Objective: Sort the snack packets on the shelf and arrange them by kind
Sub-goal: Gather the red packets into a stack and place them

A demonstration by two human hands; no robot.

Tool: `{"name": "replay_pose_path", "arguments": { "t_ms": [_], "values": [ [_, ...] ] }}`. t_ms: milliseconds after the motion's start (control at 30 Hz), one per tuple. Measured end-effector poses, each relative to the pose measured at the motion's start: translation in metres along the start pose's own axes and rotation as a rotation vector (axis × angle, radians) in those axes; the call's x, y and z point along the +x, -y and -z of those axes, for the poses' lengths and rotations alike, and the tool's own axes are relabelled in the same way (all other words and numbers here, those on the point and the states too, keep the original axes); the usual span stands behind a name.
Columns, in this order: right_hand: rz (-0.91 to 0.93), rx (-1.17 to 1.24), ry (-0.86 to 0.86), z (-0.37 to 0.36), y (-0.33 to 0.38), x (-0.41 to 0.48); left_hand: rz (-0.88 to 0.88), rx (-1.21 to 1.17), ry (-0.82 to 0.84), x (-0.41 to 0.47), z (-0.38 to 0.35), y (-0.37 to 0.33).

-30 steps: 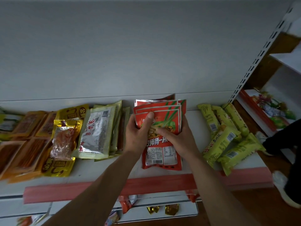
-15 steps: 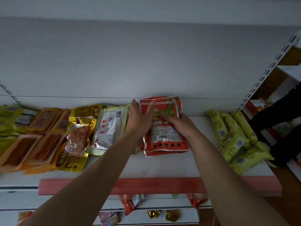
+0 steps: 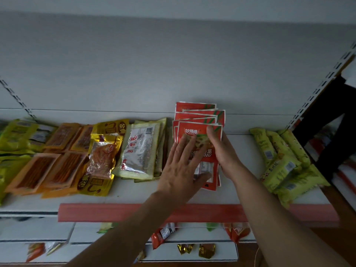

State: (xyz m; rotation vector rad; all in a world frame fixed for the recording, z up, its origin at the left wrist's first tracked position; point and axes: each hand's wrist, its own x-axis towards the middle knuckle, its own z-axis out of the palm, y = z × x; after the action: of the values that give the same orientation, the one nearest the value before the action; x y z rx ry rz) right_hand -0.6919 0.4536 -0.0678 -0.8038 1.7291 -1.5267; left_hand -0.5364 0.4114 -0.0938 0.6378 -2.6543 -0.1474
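Slippage is threatening the fanned stack of glossy red foil snack packets (image 3: 198,120), which is leaning mid-shelf on the white shelf board (image 3: 242,191) against the back panel. The left hand (image 3: 181,166) is pressing flat with straight fingers while the right hand (image 3: 221,151) is pinching the right edge, so loose packets could be sliding into the neighbouring silver-and-green sachets (image 3: 140,149). Half a second earlier, the left hand was gripping the stack's left edge.

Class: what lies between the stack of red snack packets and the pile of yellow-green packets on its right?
Head view: only bare white shelf, crossed by the right hand holding the red packet stack; the yellow-green packets lie apart.
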Motion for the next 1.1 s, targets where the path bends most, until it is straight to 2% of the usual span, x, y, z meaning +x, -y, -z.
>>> {"name": "replay_pose_path", "arguments": {
  "t_ms": [233, 467, 633, 800, 967, 1100],
  "values": [
    [-0.032, 0.008, -0.032, 0.018, -0.023, -0.010, 0.043, 0.033, 0.069, -0.022, -0.019, -0.001],
    [-0.061, -0.003, 0.069, 0.003, -0.017, -0.004, 0.030, 0.062, 0.100, -0.017, -0.018, -0.008],
    [0.001, 0.105, -0.072, -0.002, -0.023, -0.009, 0.097, 0.114, 0.101, -0.018, -0.020, -0.005],
    [0.010, 0.024, 0.024, -0.016, -0.024, -0.009, 0.124, 0.145, 0.118, -0.018, -0.020, -0.002],
    [0.043, 0.190, -0.114, -0.015, -0.024, 0.003, 0.121, 0.121, 0.074, -0.017, -0.016, -0.005],
    [0.027, 0.194, -0.143, -0.034, -0.027, 0.010, 0.147, 0.159, 0.098, -0.018, -0.016, -0.002]
  ]
}}
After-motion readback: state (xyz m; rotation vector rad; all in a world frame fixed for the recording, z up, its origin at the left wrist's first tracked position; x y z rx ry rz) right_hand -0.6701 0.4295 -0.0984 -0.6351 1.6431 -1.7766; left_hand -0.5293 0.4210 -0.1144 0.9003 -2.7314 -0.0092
